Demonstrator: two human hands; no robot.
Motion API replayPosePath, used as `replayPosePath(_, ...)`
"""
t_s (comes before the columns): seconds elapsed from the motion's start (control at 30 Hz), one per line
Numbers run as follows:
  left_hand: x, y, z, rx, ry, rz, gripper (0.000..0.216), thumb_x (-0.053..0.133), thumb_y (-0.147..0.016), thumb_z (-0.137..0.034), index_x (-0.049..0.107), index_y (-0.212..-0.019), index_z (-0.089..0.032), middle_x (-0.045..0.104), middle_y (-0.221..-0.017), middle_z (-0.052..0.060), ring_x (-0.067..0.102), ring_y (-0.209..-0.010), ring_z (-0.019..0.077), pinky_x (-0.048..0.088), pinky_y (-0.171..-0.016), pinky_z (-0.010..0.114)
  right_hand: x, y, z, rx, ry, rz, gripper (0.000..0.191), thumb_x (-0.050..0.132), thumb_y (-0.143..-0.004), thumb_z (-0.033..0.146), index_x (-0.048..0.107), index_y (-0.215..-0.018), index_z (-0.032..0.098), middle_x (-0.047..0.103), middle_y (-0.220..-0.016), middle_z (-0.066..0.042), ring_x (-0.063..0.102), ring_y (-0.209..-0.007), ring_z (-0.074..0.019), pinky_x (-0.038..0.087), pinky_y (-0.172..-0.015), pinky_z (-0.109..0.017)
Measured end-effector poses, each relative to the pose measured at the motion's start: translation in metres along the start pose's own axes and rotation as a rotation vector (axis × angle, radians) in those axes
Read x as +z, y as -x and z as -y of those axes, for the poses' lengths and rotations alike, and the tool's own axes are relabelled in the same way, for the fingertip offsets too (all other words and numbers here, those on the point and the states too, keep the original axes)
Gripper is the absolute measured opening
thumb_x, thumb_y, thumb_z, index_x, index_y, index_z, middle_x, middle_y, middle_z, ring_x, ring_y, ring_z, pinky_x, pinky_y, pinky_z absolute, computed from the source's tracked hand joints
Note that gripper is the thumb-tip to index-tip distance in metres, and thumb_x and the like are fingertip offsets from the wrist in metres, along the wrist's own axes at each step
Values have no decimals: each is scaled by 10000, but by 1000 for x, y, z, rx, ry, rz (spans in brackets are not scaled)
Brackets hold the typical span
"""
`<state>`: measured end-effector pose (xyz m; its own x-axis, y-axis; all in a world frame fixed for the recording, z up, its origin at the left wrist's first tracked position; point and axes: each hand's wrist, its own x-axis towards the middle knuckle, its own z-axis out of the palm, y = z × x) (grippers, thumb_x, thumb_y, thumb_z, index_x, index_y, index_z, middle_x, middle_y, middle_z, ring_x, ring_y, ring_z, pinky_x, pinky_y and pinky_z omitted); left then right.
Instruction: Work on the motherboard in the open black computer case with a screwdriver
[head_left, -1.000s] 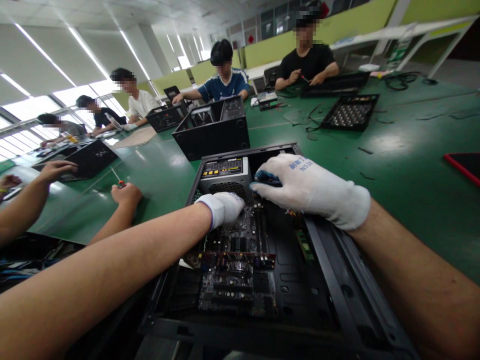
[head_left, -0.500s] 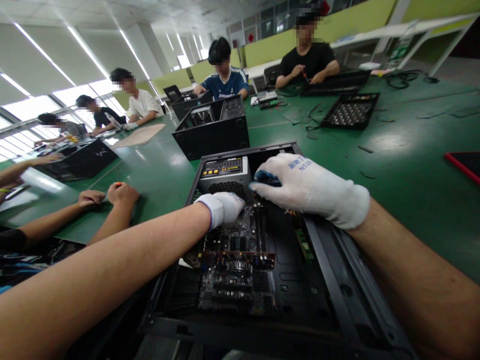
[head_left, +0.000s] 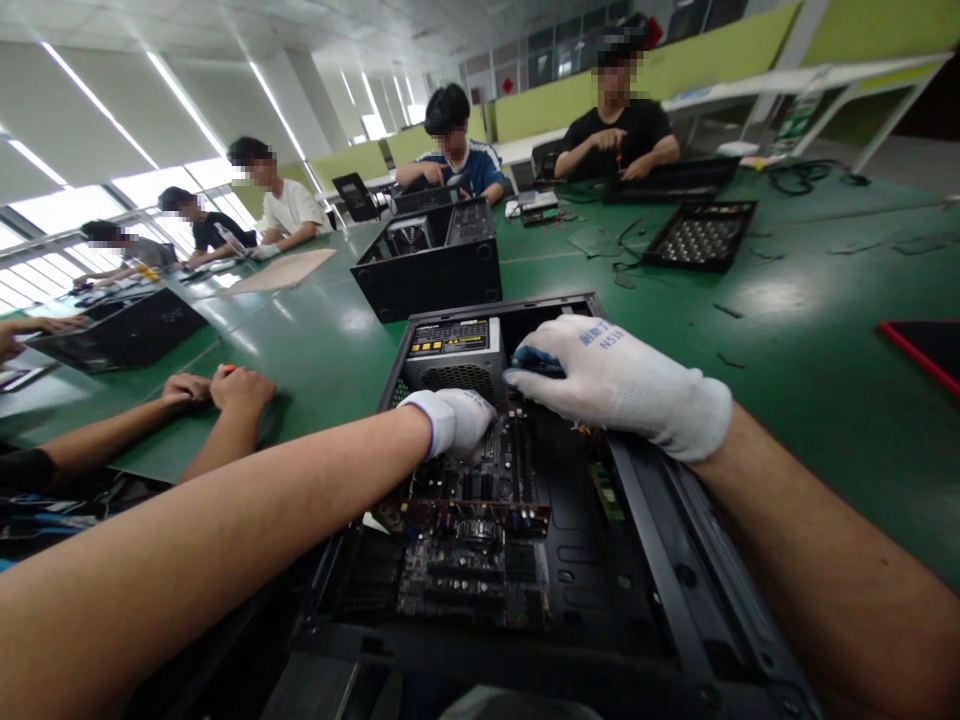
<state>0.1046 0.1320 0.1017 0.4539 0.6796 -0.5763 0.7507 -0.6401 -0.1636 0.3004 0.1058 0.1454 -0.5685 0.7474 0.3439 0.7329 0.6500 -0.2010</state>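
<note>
An opened black computer case [head_left: 675, 560] lies in front of me with its inside facing up. My left hand [head_left: 466, 420], in a white glove, is closed low over the upper part of the motherboard [head_left: 472, 570]. Its fingertips are hidden. Just to its right, my right hand [head_left: 600, 372] is curled beside the power supply [head_left: 459, 350]. The blue coating on its fingers shows above the thumb. Whatever either hand grips is hidden from view. A circuit card [head_left: 472, 515] stands across the middle of the motherboard.
Another black case [head_left: 427, 270] stands beyond mine on the green table [head_left: 825, 400]. A black perforated tray [head_left: 697, 236] and loose cables [head_left: 799, 178] lie to the right. A co-worker's hands [head_left: 244, 388] rest at the left, and several people work around the table.
My hands stay at nearly the same spots in the case, while the view shifts slightly. Across the table, the person in black has a hand raised slightly higher.
</note>
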Motion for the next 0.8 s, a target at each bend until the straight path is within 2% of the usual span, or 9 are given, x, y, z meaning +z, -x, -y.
replayPosePath(0.13, 1, -1, 3, -2, 19, 13, 555, 849, -641, -382, 733, -1141, -171, 757, -1170, 129, 707, -1102, 322, 535, -1016, 367, -1, 0, 0, -3, -35, -25, 410, 544, -970, 511, 733, -1067, 160, 742, -992, -101, 660, -917, -253, 453, -818, -351)
replayPosePath(0.3, -6, 8, 3, 2, 85, -74, 739, 805, -663, -485, 629, -1299, -152, 710, -1278, 150, 685, -1168, 325, 518, -1053, 369, -6, 2, 2, 36, -131, -88, 365, 572, -958, 493, 731, -1028, 172, 737, -977, -92, 660, -903, -240, 478, -828, -353)
replayPosePath(0.4, -12, 17, 1, -3, 131, -130, 766, 756, -701, -537, 582, -1326, -129, 715, -1247, 175, 703, -1132, 337, 555, -990, 384, -8, 14, 1, 121, -229, -232, 358, 565, -959, 509, 707, -1073, 201, 736, -1081, -88, 665, -1011, -250, 502, -910, -373)
replayPosePath(0.47, -14, 24, 0, 2, 160, -172, 704, 709, -742, -531, 580, -1306, -128, 725, -1214, 183, 716, -1097, 343, 577, -933, 394, -8, 33, -2, 253, -262, -359, 473, 572, -935, 581, 671, -1203, 204, 705, -1237, -113, 638, -1159, -288, 481, -1033, -428)
replayPosePath(0.53, -15, 29, 0, 24, 185, -230, 567, 638, -809, -490, 599, -1257, -144, 732, -1198, 171, 721, -1083, 326, 578, -910, 380, -4, 60, -7, 452, -282, -388, 698, 579, -883, 676, 582, -1389, 195, 624, -1408, -149, 573, -1300, -348, 417, -1139, -511)
replayPosePath(0.57, -15, 32, 1, 39, 196, -264, 492, 596, -845, -466, 612, -1224, -152, 733, -1196, 163, 721, -1086, 313, 571, -913, 368, 0, 77, -9, 557, -330, -355, 765, 571, -865, 708, 547, -1445, 209, 589, -1464, -149, 549, -1340, -367, 393, -1164, -540)
replayPosePath(0.63, -17, 38, 1, 70, 217, -337, 389, 529, -900, -430, 637, -1159, -161, 733, -1198, 150, 716, -1095, 289, 554, -928, 347, 11, 114, -14, 674, -468, -241, 880, 559, -828, 753, 462, -1545, 252, 514, -1558, -126, 473, -1425, -390, 318, -1220, -573)
replayPosePath(0.73, -21, 52, 0, 103, 252, -439, 367, 494, -939, -467, 654, -1093, -175, 745, -1162, 125, 720, -1060, 266, 545, -905, 328, 34, 166, -17, 701, -578, -121, 924, 613, -761, 751, 442, -1575, 349, 433, -1618, -47, 342, -1510, -381, 248, -1265, -538)
replayPosePath(0.8, -23, 69, -3, 117, 275, -519, 367, 465, -963, -497, 667, -1012, -194, 763, -1082, 96, 728, -997, 247, 541, -869, 318, 48, 188, -18, 707, -622, -110, 974, 587, -750, 760, 392, -1604, 334, 369, -1645, -24, 263, -1534, -377, 244, -1265, -529)
